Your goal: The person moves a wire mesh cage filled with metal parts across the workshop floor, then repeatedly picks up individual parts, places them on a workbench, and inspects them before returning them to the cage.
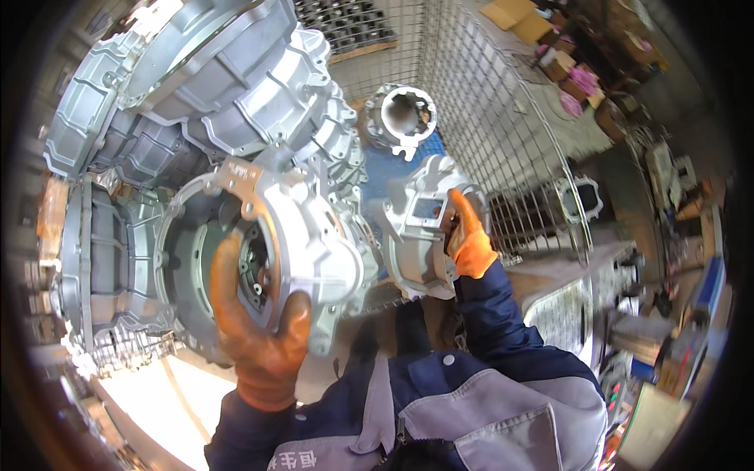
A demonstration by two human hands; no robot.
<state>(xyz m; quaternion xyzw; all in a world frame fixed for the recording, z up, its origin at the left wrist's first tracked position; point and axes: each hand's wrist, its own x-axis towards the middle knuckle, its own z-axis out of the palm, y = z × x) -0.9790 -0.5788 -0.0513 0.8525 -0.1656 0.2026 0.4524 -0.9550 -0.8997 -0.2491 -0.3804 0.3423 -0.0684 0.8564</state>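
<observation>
My left hand [263, 337], in an orange-brown glove and slightly blurred, grips the rim of a grey cast-metal housing [318, 235]. Its fingers reach into the round opening while the thumb stays outside the wall. To the right, my right hand [471, 243], in an orange glove, holds the side of a smaller cast-metal housing [416, 251] that has a rectangular window. Some of those fingertips are hidden behind the casting. The two housings stand side by side, close together.
Large grey housings [243, 102] are stacked at the left. Another round housing [404, 118] stands farther back on a blue surface [389, 169]. A wire mesh cage wall [510, 102] runs along the right, with a ring-shaped casting [581, 199] beyond it. Cardboard boxes [518, 20] lie at the far right.
</observation>
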